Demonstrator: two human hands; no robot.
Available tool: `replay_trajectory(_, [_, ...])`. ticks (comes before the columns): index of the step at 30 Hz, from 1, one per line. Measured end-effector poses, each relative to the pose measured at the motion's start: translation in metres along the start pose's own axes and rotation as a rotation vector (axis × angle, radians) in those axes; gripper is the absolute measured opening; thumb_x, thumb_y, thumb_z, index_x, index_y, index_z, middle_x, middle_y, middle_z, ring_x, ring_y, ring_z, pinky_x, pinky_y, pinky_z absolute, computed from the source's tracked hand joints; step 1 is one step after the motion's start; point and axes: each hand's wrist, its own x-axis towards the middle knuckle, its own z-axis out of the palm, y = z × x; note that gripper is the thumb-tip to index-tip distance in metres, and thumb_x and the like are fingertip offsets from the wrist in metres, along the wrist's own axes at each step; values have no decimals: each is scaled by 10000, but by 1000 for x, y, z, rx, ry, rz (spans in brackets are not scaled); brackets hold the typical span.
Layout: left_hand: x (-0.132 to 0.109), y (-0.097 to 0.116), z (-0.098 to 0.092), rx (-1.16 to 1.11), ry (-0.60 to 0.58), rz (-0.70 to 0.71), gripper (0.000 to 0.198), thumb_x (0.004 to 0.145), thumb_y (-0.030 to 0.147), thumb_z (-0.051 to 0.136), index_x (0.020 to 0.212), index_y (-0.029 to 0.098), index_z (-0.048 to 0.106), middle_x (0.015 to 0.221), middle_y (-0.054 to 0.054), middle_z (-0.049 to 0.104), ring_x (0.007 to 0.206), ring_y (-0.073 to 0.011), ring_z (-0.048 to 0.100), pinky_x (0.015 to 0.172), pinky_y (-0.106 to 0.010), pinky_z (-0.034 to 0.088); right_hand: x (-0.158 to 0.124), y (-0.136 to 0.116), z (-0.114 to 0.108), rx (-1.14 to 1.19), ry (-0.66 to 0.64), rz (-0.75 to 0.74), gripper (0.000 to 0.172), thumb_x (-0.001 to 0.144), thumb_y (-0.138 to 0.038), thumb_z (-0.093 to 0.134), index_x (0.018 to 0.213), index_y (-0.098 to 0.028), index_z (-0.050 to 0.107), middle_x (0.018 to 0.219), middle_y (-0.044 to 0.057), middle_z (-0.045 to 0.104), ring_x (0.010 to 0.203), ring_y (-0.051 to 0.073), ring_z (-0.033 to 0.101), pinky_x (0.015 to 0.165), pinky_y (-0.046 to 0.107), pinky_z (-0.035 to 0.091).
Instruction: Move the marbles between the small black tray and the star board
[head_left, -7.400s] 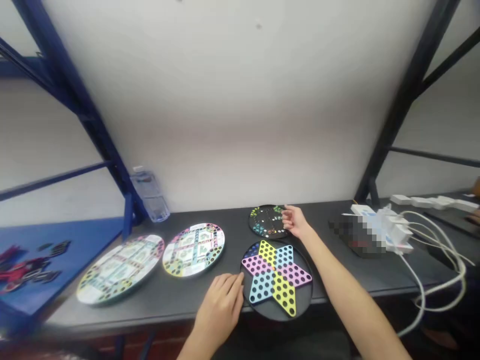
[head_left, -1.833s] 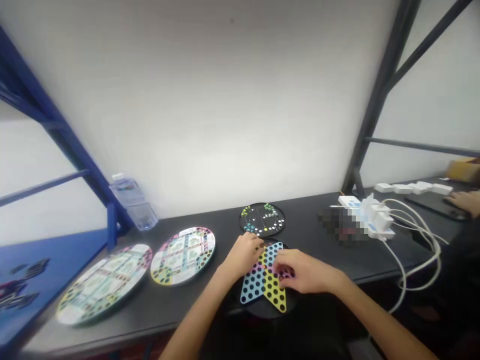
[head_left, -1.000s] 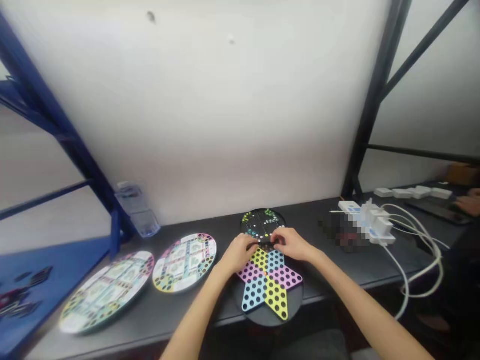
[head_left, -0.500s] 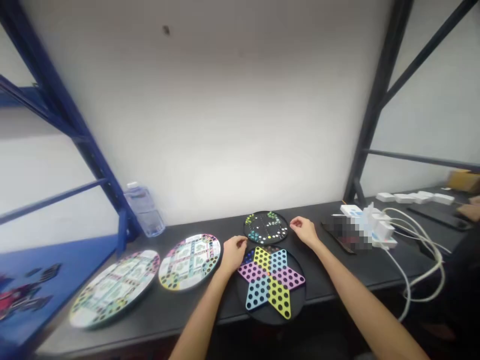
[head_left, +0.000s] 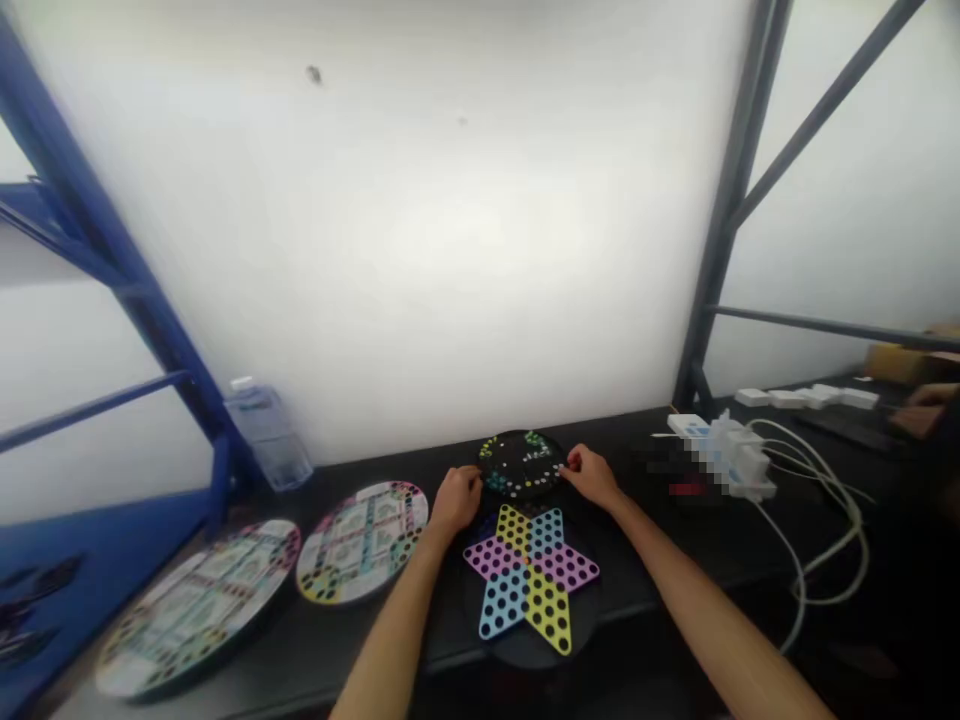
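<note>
A round black tray with small white, green, yellow and teal pieces lies near the wall. At its left rim is my left hand, fingers curled together against the edge. My right hand pinches at the opposite rim; the fingertips' undersides are hidden. Just in front of the tray lies a star-shaped board in yellow, blue and pink with black holes, on a dark round base. Some dark blue pieces show dimly between the star and my left hand.
Two round patterned game boards lie to the left. A clear plastic bottle leans near the blue frame. On the right are white plugs with cables, several white boxes and another person's hand.
My right hand has come inward to the tray's right rim, and my left fingers rest at its left rim. The view has tilted up slightly. Another person's hand shows more at far right.
</note>
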Motion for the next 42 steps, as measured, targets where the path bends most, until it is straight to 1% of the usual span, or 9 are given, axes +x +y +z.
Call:
replay_trajectory(3, [-3,2,-2,9,-12,25,310,931,247,468,1082,196,734,1206,-80,697,1124,-228,594,1028,-362,419,6,5,1,17,17,20,214,751,-325,717,891,-205,608,815,15,680,747,160,629,691,260,436])
replay_trajectory(7, [-5,9,-8,-6,-43,81,330,959,301,445,980,212,762,1117,-68,719,1076,-214,601,999,-346,428,16,10,1,21,32,69,188,727,-292,725,861,-204,625,814,19,695,750,164,641,692,259,444])
replay_trajectory(13, [-10,18,-15,-32,-55,117,341,960,344,460,962,211,773,1059,-82,690,1057,-221,567,973,-361,433,24,13,-2,22,49,107,165,709,-284,740,826,-204,655,795,28,710,743,171,654,677,258,455])
replay_trajectory(23, [-17,29,-19,-26,-80,152,358,954,394,483,839,240,785,848,-53,584,902,-199,516,856,-333,427,46,11,-1,-95,47,195,207,712,-410,767,737,-214,706,790,79,731,766,213,674,616,276,438])
replay_trajectory(29, [-18,34,-18,-80,-128,157,370,962,425,468,883,264,792,833,-46,596,899,-199,519,836,-323,423,59,7,1,-161,16,256,282,718,-484,747,756,-206,719,841,128,737,800,262,691,629,321,462])
replay_trajectory(34, [-19,39,-15,-114,-137,171,387,966,431,461,846,270,792,830,-41,616,899,-199,533,842,-320,424,58,0,2,-200,37,293,289,765,-486,712,784,-198,727,860,156,727,838,288,694,659,345,481])
replay_trajectory(37, [-20,40,-15,-124,-134,176,399,968,431,462,818,258,789,831,-43,614,880,-193,530,827,-316,420,54,-9,2,-199,90,238,266,812,-451,667,782,-191,711,872,155,716,834,276,679,681,350,483])
replay_trajectory(39, [-21,41,-15,-129,-138,180,397,969,426,465,807,257,785,818,-38,618,867,-188,530,821,-311,416,49,-18,0,-177,96,127,216,828,-395,647,797,-188,701,862,123,709,810,243,664,704,333,480])
replay_trajectory(42, [-21,41,-15,-157,-117,165,366,962,416,484,801,265,776,793,-22,639,866,-185,539,819,-305,410,39,-38,-3,-119,-71,-139,95,778,-275,677,822,-195,705,839,50,697,771,182,633,731,283,469])
